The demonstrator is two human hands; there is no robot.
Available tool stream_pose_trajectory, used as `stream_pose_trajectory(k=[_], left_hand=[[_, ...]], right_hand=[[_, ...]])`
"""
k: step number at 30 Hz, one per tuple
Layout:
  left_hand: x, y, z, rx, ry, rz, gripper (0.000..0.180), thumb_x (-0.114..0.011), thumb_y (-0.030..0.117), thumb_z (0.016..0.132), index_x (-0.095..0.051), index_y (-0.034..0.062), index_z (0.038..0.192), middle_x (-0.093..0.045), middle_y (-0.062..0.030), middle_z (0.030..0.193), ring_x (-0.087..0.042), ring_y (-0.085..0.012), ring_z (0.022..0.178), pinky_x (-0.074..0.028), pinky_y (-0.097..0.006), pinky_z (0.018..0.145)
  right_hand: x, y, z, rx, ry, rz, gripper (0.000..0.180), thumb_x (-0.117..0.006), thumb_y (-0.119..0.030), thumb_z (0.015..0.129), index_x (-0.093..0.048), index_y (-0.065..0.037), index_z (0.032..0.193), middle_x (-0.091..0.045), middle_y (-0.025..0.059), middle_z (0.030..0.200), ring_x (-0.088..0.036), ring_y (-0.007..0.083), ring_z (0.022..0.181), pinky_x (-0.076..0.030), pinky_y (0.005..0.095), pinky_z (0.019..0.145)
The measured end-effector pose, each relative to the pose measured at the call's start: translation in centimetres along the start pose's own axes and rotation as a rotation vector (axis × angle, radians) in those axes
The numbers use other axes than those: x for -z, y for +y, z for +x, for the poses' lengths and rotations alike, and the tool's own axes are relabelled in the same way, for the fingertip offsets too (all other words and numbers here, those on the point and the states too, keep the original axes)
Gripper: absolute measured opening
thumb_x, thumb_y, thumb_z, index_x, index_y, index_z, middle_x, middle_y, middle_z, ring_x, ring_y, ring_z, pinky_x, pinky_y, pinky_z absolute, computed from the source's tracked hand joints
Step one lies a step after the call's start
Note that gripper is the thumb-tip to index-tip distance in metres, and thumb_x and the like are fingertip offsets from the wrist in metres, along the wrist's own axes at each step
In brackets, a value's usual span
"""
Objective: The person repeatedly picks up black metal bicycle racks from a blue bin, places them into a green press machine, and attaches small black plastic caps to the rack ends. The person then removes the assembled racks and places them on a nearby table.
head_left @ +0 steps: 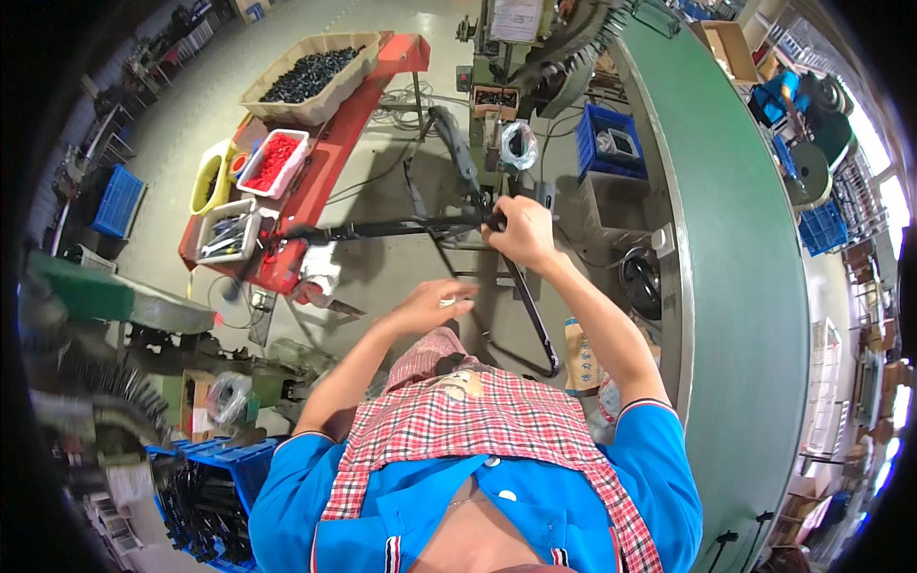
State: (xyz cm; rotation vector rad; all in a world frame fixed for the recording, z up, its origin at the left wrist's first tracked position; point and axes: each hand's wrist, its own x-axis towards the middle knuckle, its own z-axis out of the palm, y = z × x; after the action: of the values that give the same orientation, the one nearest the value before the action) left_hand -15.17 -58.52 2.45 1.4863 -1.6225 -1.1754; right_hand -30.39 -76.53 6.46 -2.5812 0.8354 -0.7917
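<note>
At the centre of the head view stands a black folding tubular frame (382,229) with several arms spreading from a hub. My right hand (521,231) is closed around the frame near that hub, its fingers partly hiding the joint. Lower and to the left, my left hand (432,307) is held in the air, apart from the frame. Its fingers stretch to the right with a gap to the thumb. A small pale spot shows at those fingers, too blurred to name. One thin black leg of the frame runs down to the right, between my forearms.
Left, a red bench (330,167) carries a large tub of black parts (263,107), a tray of red parts (274,162) and a box of tools (229,232). Machines stand ahead and at left. A green worktop (740,286) runs along the right, beside a blue crate (611,143).
</note>
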Motion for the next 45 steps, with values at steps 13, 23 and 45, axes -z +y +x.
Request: stream_pose_trajectory(k=[13,23,45], left_hand=[[22.2,-5.9,30.5,-0.474,-0.074,1.11,0.025,-0.073,0.023,0.065,-0.059,0.0088,0.08,-0.061,-0.0066,0.067,-0.064,-0.028,0.069,-0.05,-0.041,0.061],[26.3,-4.5,39.9,-0.549,-0.121,1.203,0.022,-0.071,0.023,0.058,-0.06,0.0079,0.07,-0.065,-0.0105,0.07,-0.066,-0.0297,0.068,-0.053,-0.041,0.06],[28.4,-7.4,44.0,-0.246,-0.34,0.601,0.056,-0.06,0.06,0.083,-0.064,0.008,0.103,-0.065,-0.0138,0.102,-0.062,-0.0323,0.094,-0.05,-0.042,0.08]], right_hand=[[-2.8,10.2,15.3,0.308,-0.156,-0.189,0.035,-0.075,-0.022,0.058,-0.053,-0.004,0.078,-0.058,0.0109,0.075,-0.057,0.0317,0.081,-0.047,0.0404,0.081],[-2.6,16.7,21.0,0.183,-0.306,-0.31,0.031,-0.075,-0.022,0.064,-0.056,-0.006,0.082,-0.06,0.0081,0.082,-0.059,0.0263,0.087,-0.045,0.0371,0.087],[-11.5,31.2,15.5,0.25,-0.575,-0.435,0.039,-0.046,-0.033,0.095,-0.047,-0.01,0.127,-0.05,0.022,0.131,-0.054,0.0384,0.111,-0.046,0.0437,0.095]])
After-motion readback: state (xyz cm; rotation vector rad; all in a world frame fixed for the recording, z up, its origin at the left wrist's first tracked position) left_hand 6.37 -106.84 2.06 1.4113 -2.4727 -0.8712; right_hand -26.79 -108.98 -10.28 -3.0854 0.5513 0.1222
